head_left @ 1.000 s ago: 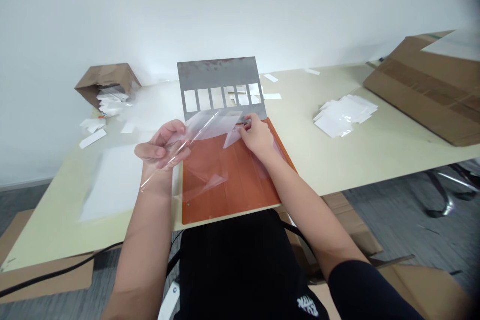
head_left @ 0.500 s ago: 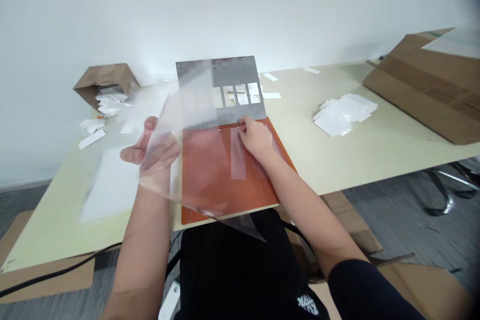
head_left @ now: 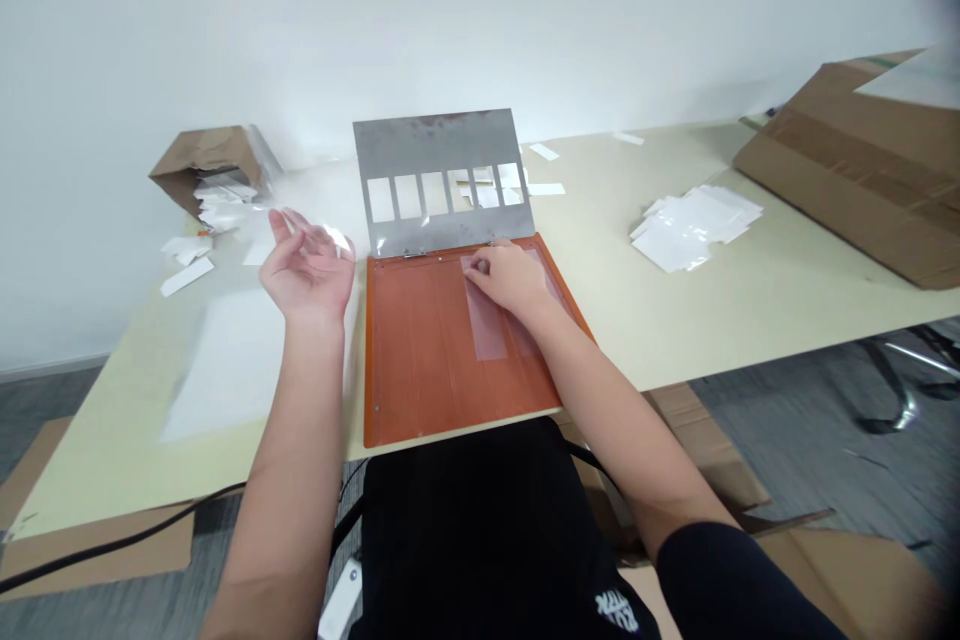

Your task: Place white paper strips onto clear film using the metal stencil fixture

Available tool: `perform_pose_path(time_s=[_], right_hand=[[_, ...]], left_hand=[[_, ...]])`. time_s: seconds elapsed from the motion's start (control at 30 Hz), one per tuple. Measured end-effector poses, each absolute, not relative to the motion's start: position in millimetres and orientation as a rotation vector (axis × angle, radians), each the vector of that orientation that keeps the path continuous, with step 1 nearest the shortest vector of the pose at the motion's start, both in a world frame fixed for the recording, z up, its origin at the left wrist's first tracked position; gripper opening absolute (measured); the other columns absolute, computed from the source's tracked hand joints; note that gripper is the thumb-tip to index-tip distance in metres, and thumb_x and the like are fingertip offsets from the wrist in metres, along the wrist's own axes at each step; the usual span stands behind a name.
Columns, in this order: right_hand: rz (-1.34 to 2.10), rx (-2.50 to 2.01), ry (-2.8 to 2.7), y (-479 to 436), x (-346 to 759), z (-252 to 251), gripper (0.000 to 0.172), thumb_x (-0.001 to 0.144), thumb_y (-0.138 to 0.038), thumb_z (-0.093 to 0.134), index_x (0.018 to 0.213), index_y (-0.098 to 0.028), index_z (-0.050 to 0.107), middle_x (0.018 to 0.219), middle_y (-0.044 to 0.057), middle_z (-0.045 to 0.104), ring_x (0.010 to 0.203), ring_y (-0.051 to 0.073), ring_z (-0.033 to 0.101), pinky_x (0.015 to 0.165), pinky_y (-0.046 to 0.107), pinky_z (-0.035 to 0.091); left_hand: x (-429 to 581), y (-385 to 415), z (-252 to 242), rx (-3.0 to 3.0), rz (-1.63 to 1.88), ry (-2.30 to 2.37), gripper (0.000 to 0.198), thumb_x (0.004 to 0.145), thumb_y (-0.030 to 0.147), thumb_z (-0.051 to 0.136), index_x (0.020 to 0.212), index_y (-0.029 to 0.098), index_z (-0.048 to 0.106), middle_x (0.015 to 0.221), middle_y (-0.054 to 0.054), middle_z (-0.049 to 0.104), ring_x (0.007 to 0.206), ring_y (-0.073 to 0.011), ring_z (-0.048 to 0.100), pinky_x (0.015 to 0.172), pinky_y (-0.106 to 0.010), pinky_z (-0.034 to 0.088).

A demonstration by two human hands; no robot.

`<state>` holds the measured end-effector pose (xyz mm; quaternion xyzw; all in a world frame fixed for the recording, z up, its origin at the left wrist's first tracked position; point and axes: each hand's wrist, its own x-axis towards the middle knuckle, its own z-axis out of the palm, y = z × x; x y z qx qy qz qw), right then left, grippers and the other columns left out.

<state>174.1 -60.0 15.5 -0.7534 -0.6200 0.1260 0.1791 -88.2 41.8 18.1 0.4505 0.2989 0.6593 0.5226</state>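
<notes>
My left hand (head_left: 309,270) is raised palm up left of the orange board (head_left: 420,350), its fingers curled at a clear film (head_left: 341,240) that is blurred and hard to trace. Hinged at the board's back edge, a grey metal plate (head_left: 435,145) with a row of rectangular openings stands raised. My right hand (head_left: 514,278) rests on the board's upper right, thumb and fingers bent together at the top end of a narrow clear strip (head_left: 489,328). Its fingertips partly cover that end.
An open cardboard box (head_left: 206,150) with white slips stands at the back left. White sheets (head_left: 229,350) lie left of the board, a pile of white pieces (head_left: 694,228) to the right. A large cardboard box (head_left: 855,170) sits far right, and loose slips (head_left: 545,189) lie behind the plate.
The large clear film has swung from over the board toward the back left, and my left hand has risen slightly. The narrow strip's lower end has shifted a little right.
</notes>
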Motion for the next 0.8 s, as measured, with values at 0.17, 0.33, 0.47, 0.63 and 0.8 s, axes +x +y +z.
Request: perform_pose_path(time_s=[0.17, 0.33, 0.47, 0.63, 0.8], right_hand=[[0.394, -2.121, -1.756, -63.0, 176.0, 20.1, 0.016, 0.089, -0.033, 0.061, 0.095, -0.025, 0.074, 0.111, 0.006, 0.068, 0.095, 0.020, 0.063, 0.070, 0.030, 0.047], [0.417, -2.120, -1.752, -64.9, 174.6, 23.5, 0.016, 0.089, -0.030, 0.060, 0.098, -0.025, 0.072, 0.111, 0.005, 0.070, 0.098, 0.019, 0.063, 0.070, 0.029, 0.045], [0.413, -2.115, -1.755, -64.7, 174.1, 22.5, 0.016, 0.090, -0.029, 0.059, 0.098, -0.024, 0.071, 0.113, 0.005, 0.070, 0.102, 0.020, 0.063, 0.070, 0.029, 0.046], [0.412, -2.105, -1.757, -64.7, 175.0, 20.9, 0.016, 0.090, -0.028, 0.058, 0.100, -0.023, 0.070, 0.114, 0.006, 0.071, 0.103, 0.020, 0.063, 0.071, 0.029, 0.046], [0.413, -2.098, -1.759, -64.1, 175.3, 20.8, 0.015, 0.090, -0.028, 0.059, 0.099, -0.023, 0.070, 0.114, 0.006, 0.071, 0.104, 0.020, 0.063, 0.070, 0.030, 0.046]], left_hand=[[-85.0, 41.7, 18.5, 0.810, 1.705, 0.845, 0.049, 0.077, 0.021, 0.062, 0.121, 0.041, 0.057, 0.153, 0.009, 0.049, 0.134, -0.0187, 0.054, 0.068, -0.024, 0.054], [-73.9, 26.0, 35.5, 0.577, 1.721, 0.732, 0.058, 0.088, 0.011, 0.058, 0.135, 0.041, 0.044, 0.164, 0.013, 0.031, 0.139, -0.0100, 0.049, 0.048, -0.007, 0.042], [-68.8, 25.2, 43.6, 0.497, 1.772, 0.666, 0.063, 0.091, 0.002, 0.051, 0.140, 0.040, 0.040, 0.156, 0.006, 0.046, 0.134, -0.0074, 0.054, 0.050, -0.001, 0.043], [-72.1, 33.9, 34.0, 0.604, 1.851, 0.672, 0.065, 0.089, -0.003, 0.044, 0.140, 0.038, 0.040, 0.144, 0.004, 0.055, 0.132, -0.0052, 0.055, 0.092, -0.006, 0.053], [-74.5, 34.3, 21.1, 1.125, 1.971, 0.676, 0.054, 0.091, 0.011, 0.057, 0.132, 0.045, 0.049, 0.126, 0.009, 0.064, 0.125, -0.0113, 0.062, 0.109, -0.027, 0.052]])
